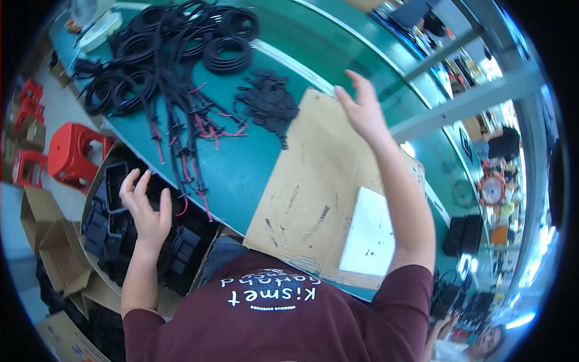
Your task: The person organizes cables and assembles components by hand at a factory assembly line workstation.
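Note:
My left hand [148, 214] hangs at the table's left edge, over a box of black plastic housings [184, 250]. Its fingers are apart and hold nothing that I can see. Out in front on the right, my right hand [365, 114] is raised over the far corner of a flat cardboard sheet [301, 175], thumb and fingers spread, with nothing in it. A white sheet [365, 235] with dark specks lies on the cardboard, beside my right forearm. Left of the cardboard's far end is a pile of small black pieces [268, 99].
Coiled black cables [227, 55] with red wire ends cover the far left of the green table [226, 175]. Red stools [75, 154] and open cartons [63, 253] stand on the left floor. A grey metal beam [464, 108] crosses on the right. Another person [476, 344] sits at lower right.

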The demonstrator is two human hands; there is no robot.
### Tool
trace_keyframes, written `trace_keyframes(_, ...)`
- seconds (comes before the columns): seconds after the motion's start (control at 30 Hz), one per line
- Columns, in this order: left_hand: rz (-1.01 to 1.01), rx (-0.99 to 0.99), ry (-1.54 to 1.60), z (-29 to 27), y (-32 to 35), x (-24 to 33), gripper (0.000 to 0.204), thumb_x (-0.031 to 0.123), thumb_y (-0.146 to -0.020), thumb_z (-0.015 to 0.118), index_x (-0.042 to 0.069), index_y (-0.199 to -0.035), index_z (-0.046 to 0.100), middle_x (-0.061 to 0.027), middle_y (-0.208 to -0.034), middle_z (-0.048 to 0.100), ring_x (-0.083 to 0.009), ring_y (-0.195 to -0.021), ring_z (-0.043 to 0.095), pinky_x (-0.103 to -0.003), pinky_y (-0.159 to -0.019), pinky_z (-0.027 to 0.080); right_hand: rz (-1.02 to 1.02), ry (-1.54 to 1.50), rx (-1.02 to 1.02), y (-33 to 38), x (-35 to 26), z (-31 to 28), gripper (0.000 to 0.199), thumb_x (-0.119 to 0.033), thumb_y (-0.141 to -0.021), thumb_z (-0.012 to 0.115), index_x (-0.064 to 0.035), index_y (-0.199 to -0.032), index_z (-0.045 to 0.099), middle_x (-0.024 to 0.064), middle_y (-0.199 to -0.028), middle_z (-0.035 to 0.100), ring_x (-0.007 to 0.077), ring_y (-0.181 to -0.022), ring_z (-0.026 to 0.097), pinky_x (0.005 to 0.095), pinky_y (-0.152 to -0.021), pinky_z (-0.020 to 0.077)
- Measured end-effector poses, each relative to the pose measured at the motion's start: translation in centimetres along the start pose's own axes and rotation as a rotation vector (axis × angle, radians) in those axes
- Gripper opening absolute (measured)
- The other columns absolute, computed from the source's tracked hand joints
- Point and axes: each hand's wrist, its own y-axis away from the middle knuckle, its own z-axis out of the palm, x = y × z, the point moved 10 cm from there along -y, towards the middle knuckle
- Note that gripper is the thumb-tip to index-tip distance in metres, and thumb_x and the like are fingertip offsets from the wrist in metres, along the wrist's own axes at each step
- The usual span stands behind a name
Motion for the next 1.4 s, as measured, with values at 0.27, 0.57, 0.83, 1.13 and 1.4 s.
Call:
trace_keyframes(0.27, 0.096, 0.097, -0.126, 1.0, -1.0, 1.2, 0.039, 0.009, -0.085, 0.06, -0.002, -0.121, 0.049, -0.0184, -0.126, 0.04, -0.0317, -0.118, 0.038, -0.04, -0.101, 0.03, 0.567, 0.175, 0.145, 19.4, 17.9, -24.2, 0.016, -0.016, -0.087, 0.059, 0.0005, -0.089, 0.062, 0.0033, -0.065, 0.058, 0.0092, -0.057, 0.053, 0.0248, -0.053, 0.0421)
trace_keyframes(0.57, 0.309, 0.106, -0.055, 3.8, -5.5, 10.4, 0.04, 0.014, -0.087, 0.06, 0.0, -0.123, 0.047, -0.0178, -0.128, 0.04, -0.0291, -0.12, 0.037, -0.04, -0.099, 0.03, 0.541, 0.279, -0.343, 39.7, 17.0, -24.7, 0.021, -0.023, -0.083, 0.062, -0.0064, -0.095, 0.061, 0.0097, -0.082, 0.059, 0.0274, -0.07, 0.058, 0.036, -0.062, 0.0471)
trace_keyframes(0.83, 0.442, 0.034, 0.018, 6.6, -3.9, 16.5, 0.04, 0.01, -0.087, 0.059, -0.004, -0.123, 0.046, -0.0175, -0.13, 0.035, -0.0282, -0.12, 0.035, -0.036, -0.099, 0.031, 0.941, 0.121, -0.402, 45.7, 14.8, -19.8, 0.035, -0.034, -0.077, 0.067, -0.0012, -0.086, 0.057, 0.013, -0.086, 0.058, 0.0269, -0.076, 0.058, 0.0355, -0.068, 0.048)
trace_keyframes(1.13, 0.443, -0.061, 0.089, 7.7, -2.9, 19.1, 0.041, 0.008, -0.088, 0.056, -0.002, -0.125, 0.043, -0.0179, -0.13, 0.036, -0.0305, -0.122, 0.035, -0.039, -0.1, 0.029, 1.105, -0.309, -0.096, 44.6, 17.1, -22.0, 0.025, -0.019, -0.081, 0.063, 0.0005, -0.094, 0.053, 0.0086, -0.076, 0.06, 0.0147, -0.059, 0.06, 0.0289, -0.054, 0.0464)
trace_keyframes(1.4, 0.588, -0.349, 0.19, 11.6, 0.4, 23.7, 0.048, 0.006, -0.08, 0.06, 0.003, -0.124, 0.042, -0.0184, -0.132, 0.031, -0.0355, -0.123, 0.034, -0.044, -0.098, 0.028, 0.764, 0.137, -0.099, 34.8, 23.2, -22.0, 0.035, -0.024, -0.08, 0.059, -0.0031, -0.108, 0.058, 0.0169, -0.088, 0.065, 0.0323, -0.078, 0.063, 0.0371, -0.072, 0.0494)
